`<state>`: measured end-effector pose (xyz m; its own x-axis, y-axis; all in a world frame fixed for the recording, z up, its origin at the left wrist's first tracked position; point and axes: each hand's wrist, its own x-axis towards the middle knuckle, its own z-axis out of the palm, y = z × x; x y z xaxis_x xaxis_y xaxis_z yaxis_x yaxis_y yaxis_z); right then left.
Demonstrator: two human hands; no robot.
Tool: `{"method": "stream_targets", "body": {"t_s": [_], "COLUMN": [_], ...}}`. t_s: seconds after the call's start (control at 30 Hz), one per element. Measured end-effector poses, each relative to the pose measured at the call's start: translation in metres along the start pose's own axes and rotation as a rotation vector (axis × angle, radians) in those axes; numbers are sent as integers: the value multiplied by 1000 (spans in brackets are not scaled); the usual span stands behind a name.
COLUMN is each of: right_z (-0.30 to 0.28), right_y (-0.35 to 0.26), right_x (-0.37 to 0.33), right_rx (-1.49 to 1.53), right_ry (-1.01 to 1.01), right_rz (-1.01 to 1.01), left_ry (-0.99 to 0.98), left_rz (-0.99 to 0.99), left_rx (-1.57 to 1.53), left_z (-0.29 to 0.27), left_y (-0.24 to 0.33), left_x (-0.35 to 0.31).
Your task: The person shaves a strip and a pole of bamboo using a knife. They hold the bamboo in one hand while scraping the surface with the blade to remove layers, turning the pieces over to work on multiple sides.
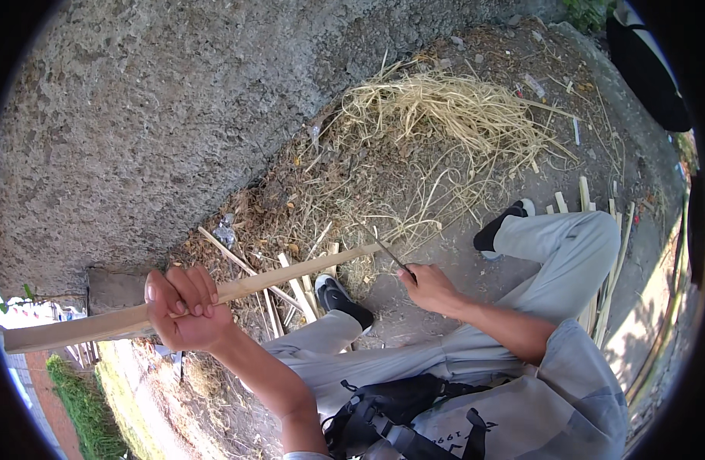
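Pale wood makes up the long strip that slants across the front of the seated person, from the left edge of the view, across the left hand, to a far end above the ground between the two shoes. The left hand has its fingers wrapped firmly around this strip, with a good length sticking out on either side of the fist. The right hand is closed too, its fingers around a slim dark knife whose blade reaches up and leftward over the strip's far end; whether the edge is biting or merely lies beside the wood, I cannot tell. Judging by that pose, the step in hand is paring or splitting the strip near its end. A heap of thin curled shavings on the ground by the rough grey wall fits that reading, as do the uncut-looking slats near the left shoe. The next move probably calls for a steady left grip and a shallow blade angle, with the stroke directed clear of the left fingers and the trouser legs, since a steep edge could dig in or snap the thin end
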<state>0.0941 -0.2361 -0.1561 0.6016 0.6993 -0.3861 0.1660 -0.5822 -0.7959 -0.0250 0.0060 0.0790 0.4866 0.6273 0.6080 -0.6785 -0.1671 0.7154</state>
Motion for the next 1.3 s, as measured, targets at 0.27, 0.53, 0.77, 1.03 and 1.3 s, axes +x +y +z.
{"method": "stream_targets", "body": {"t_s": [0.27,0.53,0.77,1.03,1.3], "right_z": [61,71,90,89,68], "right_y": [-50,8,-1,-18,0], "right_x": [1,40,38,24,44], "right_rx": [238,-58,-21,20,-67], "right_ry": [176,-23,86,117,42], "right_rz": [-561,-239,-309,-363,-181], "left_ry": [-12,-109,-154,-148,-208], "left_rz": [31,34,3,11,8], "left_rx": [-86,-53,-92,-96,-112], "left_z": [4,-15,-26,-24,-8], "left_y": [10,24,21,17,13], "left_x": [-27,-40,-34,-30,-26]}}
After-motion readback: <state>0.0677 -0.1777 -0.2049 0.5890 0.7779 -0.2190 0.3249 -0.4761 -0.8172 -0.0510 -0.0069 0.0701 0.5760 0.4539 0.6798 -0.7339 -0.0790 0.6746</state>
